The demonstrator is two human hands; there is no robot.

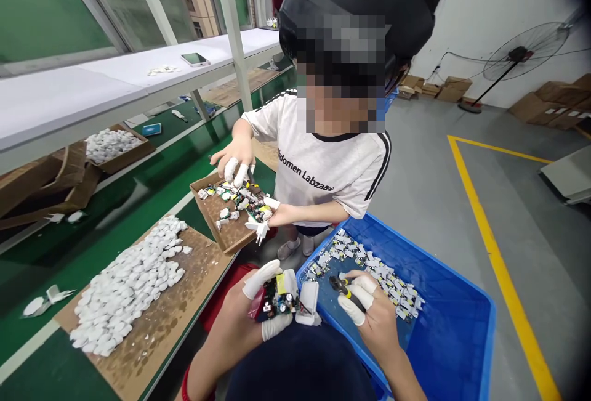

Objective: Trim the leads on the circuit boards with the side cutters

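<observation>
Between the thumb and fingers of my left hand, which wears white finger cots, is a small charger circuit board with a yellow part on it. A white plastic charger housing hangs at the board's right side, seemingly joined to it. My right hand, also in finger cots, grips black-and-yellow cutting pliers, their jaws pointing up and left toward the board but apart from it. Below the pliers hand stands a blue bin with many white-and-yellow circuit boards inside.
Opposite me a person in a headset handles boards over a cardboard tray. White round caps are piled on cardboard on the green bench at left. A white shelf with a phone runs above it.
</observation>
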